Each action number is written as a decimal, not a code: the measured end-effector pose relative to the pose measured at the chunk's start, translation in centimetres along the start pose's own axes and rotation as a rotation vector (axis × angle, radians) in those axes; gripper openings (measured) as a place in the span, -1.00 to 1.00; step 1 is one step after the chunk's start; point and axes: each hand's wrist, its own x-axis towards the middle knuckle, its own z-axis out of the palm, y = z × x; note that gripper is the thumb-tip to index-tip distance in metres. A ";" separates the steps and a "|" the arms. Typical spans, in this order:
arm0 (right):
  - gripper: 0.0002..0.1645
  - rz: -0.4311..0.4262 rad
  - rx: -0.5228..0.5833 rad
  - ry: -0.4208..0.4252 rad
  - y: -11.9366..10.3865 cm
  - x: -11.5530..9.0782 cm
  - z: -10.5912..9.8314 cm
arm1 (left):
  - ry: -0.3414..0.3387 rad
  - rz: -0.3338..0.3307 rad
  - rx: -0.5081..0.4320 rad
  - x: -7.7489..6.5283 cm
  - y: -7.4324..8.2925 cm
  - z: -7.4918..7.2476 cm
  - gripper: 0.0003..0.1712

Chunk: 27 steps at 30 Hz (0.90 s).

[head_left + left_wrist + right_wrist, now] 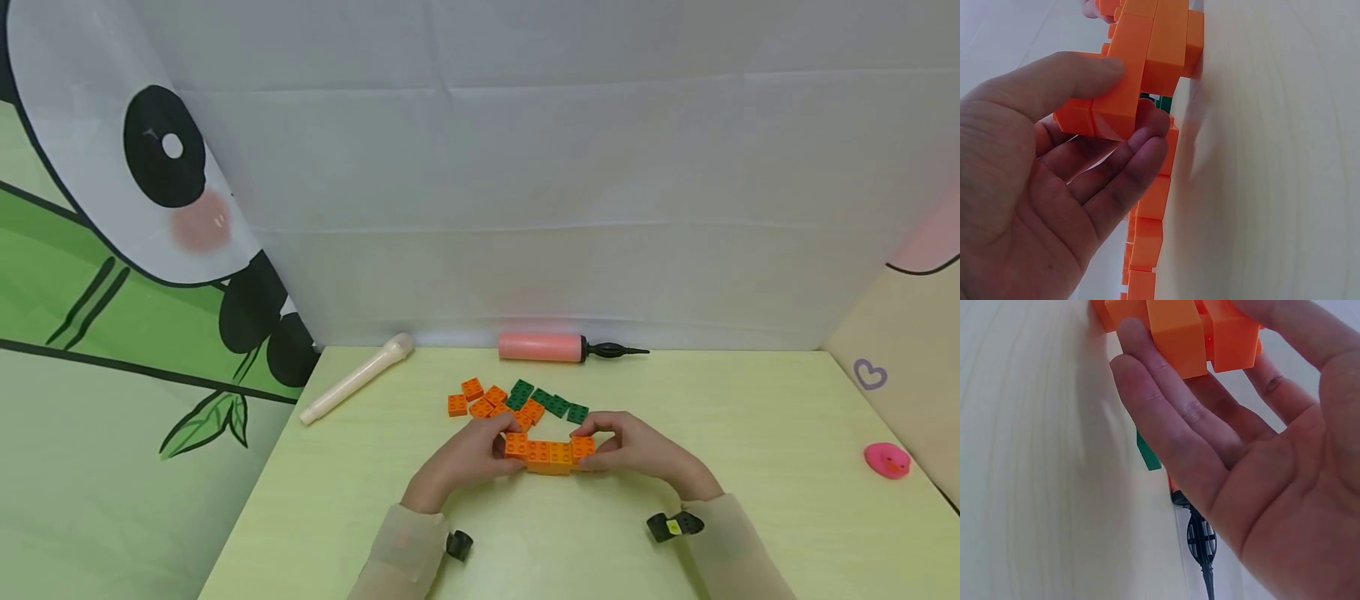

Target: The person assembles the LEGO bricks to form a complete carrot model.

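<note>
Between the two hands is a row of joined orange toy bricks (548,457), with raised bricks at both ends. My left hand (472,454) grips its left end; in the left wrist view the thumb lies along an orange brick (1124,75) and the fingers curl beneath. At the other end my right hand (637,446) pinches the top brick (1232,334) with thumb and fingers. Just behind the row lie loose orange bricks (480,407) and several green bricks (556,405).
A pink hand pump (540,347) with a black nozzle lies at the table's back edge. To the left is a pale stick with a rounded head (360,379). A pink rubber duck (887,460) sits near the right edge. A white sheet (525,167) hangs behind.
</note>
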 end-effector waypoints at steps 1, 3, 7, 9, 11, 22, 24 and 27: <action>-0.66 -0.001 0.003 0.000 0.0 0.0 0.0 | 0.000 0.004 0.002 0.0 0.0 0.0 -0.66; -0.66 0.000 0.014 0.002 0.0 0.0 0.0 | -0.001 0.014 0.002 0.0 -0.1 0.0 -0.66; -0.67 0.008 0.028 0.012 0.0 -0.1 -0.1 | -0.002 0.027 0.001 0.0 -0.1 -0.1 -0.65; -0.67 0.013 0.036 0.015 0.0 -0.1 -0.1 | -0.004 0.026 -0.003 0.0 -0.1 -0.1 -0.65; -0.67 0.013 0.040 0.015 0.0 -0.1 -0.2 | -0.006 0.027 -0.008 0.0 0.0 -0.2 -0.66; -0.69 0.012 -0.011 0.024 -0.1 0.0 -0.1 | -0.008 0.031 -0.008 -0.1 -0.1 -0.2 -0.66; -0.68 0.013 -0.013 0.031 -0.1 0.0 0.0 | -0.009 0.031 -0.008 -0.1 0.0 -0.2 -0.66; -0.68 0.018 -0.011 0.043 -0.2 0.0 0.1 | -0.010 0.029 -0.004 -0.2 0.1 -0.2 -0.66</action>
